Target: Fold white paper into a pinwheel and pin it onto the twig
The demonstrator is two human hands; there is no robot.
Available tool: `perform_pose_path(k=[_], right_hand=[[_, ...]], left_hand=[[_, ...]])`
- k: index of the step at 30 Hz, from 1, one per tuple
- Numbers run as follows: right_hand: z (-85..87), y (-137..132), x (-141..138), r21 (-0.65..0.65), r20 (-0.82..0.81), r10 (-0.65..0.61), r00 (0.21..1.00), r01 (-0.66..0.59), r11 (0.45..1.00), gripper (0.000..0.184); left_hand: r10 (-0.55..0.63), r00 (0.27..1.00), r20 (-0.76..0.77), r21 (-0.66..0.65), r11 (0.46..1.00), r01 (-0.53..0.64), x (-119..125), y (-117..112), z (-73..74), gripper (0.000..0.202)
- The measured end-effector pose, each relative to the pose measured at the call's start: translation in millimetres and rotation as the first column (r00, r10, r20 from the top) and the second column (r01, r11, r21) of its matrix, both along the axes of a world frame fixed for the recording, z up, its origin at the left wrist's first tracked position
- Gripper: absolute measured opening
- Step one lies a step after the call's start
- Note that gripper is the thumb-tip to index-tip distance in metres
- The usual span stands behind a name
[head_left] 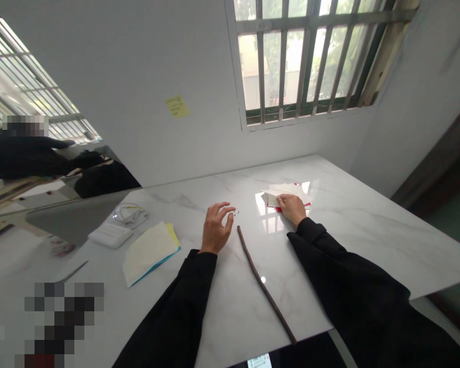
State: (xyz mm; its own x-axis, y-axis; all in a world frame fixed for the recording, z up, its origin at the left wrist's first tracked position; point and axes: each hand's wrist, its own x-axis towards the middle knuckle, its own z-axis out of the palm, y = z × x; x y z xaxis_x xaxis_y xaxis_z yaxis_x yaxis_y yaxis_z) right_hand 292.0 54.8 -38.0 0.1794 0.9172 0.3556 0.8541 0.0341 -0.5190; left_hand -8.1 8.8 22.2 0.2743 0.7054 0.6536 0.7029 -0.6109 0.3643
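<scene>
**Left hand (216, 228) half-curled beside a tiny silvery piece (235, 212); right hand (292, 208) palm-down on pale papers (287, 194).**

Left fingers (224, 208) bent and spread, no clear grip, contact with the piece too small to tell. Right hand resting over the papers, fingers together, not clenched, any pinch of an edge hidden. Red card (269, 203) showing beneath the papers, on a white marble table (368, 240). Thin brown twig (262, 278) between the forearms, touching neither hand. Farther left, cream paper stack (149, 254) with yellow and blue edges, white plastic box (110, 235), white cable (127, 213). Black sleeves (176, 312) on both arms.
</scene>
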Motion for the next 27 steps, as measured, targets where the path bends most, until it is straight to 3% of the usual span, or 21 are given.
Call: perform_pose_path(k=[4,11,14,18,20,22,25,27], right_hand=[[3.5,-2.2,-1.4,0.059,-0.016,-0.013,1.000,0.014,0.998,0.040],[14.0,-5.2,-6.1,0.218,-0.104,0.005,0.995,0.017,0.976,0.031],[27.9,-11.9,-10.2,0.351,-0.183,0.052,0.982,0.015,0.936,0.031],[55.8,-32.1,-29.1,0.477,-0.317,0.236,0.919,-0.060,0.877,0.030],[65.9,-42.2,-43.9,0.443,-0.487,0.316,0.814,-0.082,0.893,0.031],[69.2,-47.7,-58.6,0.370,-0.699,0.365,0.615,-0.125,0.920,0.034],[61.5,-46.6,-74.3,0.281,-0.891,0.333,0.308,-0.199,0.939,0.039],[52.5,-43.3,-79.4,0.229,-0.937,0.279,0.212,-0.230,0.946,0.040]], left_hand=[[0.036,0.993,0.112,-0.086,0.996,-0.026,2.1,3.2,-12.0,0.024],[0.054,0.978,0.199,-0.082,0.996,-0.038,-8.5,-5.2,-16.7,0.020],[0.057,0.965,0.257,-0.116,0.993,-0.028,-8.2,-4.1,-16.9,0.019],[0.050,0.924,0.380,-0.211,0.977,0.034,-4.6,-4.5,-15.1,0.019],[0.046,0.881,0.471,-0.301,0.947,0.111,-3.0,-5.0,-13.9,0.031],[0.055,0.821,0.568,-0.397,0.892,0.215,-2.0,-5.0,-13.5,0.055],[0.080,0.742,0.665,-0.474,0.813,0.337,-0.4,-4.8,-14.9,0.083],[0.082,0.703,0.707,-0.492,0.771,0.405,1.6,-5.0,-17.1,0.083]])
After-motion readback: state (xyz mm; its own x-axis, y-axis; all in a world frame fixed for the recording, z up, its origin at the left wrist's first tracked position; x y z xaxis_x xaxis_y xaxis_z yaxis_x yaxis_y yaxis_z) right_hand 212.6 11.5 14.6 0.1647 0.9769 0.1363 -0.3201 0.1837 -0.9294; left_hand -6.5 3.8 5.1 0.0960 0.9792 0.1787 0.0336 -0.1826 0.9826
